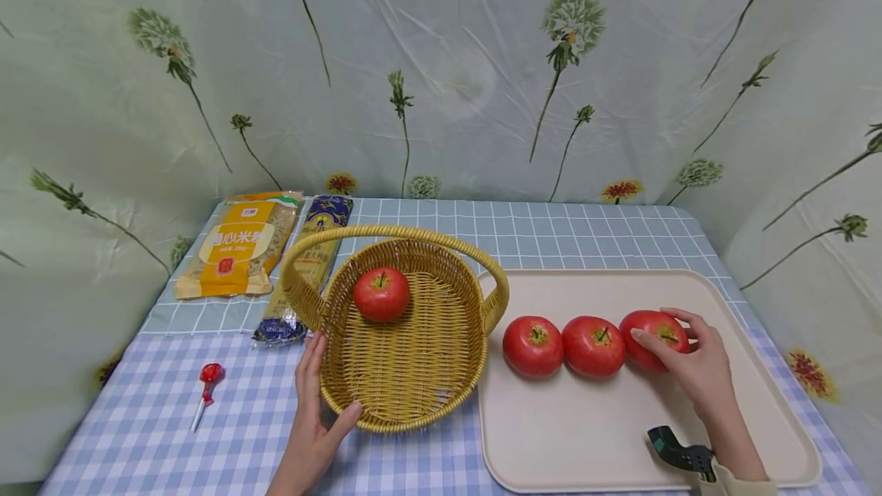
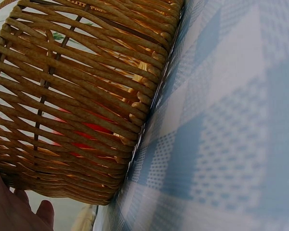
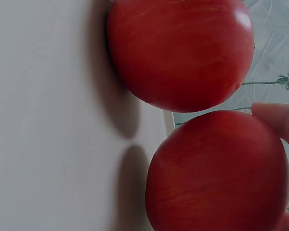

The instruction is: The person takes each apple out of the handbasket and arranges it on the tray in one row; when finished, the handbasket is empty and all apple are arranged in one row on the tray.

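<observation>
The left hand [image 1: 313, 413], fingers apart, touches the round yellow wicker basket [image 1: 420, 347]. Right of the basket, on the beige rectangular tray [image 1: 586, 435], the right hand [image 1: 704, 373] pinches the farthest round red apple [image 1: 651, 322]: seemingly the grasping step, calling for a steady lift.

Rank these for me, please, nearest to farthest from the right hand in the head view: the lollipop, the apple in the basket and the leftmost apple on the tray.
1. Leftmost apple on the tray: near the tray's left edge.
2. Apple in the wicker basket: toward its back left.
3. Lollipop: far left, on the checked cloth.
</observation>
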Motion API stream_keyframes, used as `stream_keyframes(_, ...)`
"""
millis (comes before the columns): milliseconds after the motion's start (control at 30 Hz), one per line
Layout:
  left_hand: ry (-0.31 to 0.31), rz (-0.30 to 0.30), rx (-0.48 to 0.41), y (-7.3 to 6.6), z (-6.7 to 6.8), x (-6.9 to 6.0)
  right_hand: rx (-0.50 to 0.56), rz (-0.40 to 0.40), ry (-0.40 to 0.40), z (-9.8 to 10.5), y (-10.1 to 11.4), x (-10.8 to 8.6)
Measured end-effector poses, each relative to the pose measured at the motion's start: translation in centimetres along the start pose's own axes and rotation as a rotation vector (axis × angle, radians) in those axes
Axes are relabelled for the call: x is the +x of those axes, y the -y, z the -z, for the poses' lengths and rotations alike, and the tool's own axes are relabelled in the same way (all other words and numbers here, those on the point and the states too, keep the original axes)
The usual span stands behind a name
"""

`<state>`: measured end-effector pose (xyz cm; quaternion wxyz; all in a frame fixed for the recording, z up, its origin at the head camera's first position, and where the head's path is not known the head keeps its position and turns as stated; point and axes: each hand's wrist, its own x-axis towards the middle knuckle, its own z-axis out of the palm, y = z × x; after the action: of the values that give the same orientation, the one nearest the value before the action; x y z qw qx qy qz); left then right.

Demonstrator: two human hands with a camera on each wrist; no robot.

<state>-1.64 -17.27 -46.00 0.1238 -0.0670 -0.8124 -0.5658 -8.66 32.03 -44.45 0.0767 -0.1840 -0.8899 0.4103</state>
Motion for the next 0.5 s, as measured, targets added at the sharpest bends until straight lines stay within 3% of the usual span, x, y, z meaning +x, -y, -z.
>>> stream_keyframes(167, 0.005, 0.007, 0.002, 0.0, 0.0, 0.0, 0.004, -0.032, 0.043, 0.3, 2.0, -1.1)
stream_keyframes(500, 0.01, 0.042, 0.007, 0.0, 0.0, 0.0, -0.032, -0.047, 0.064, 0.2, 2.2, -1.1)
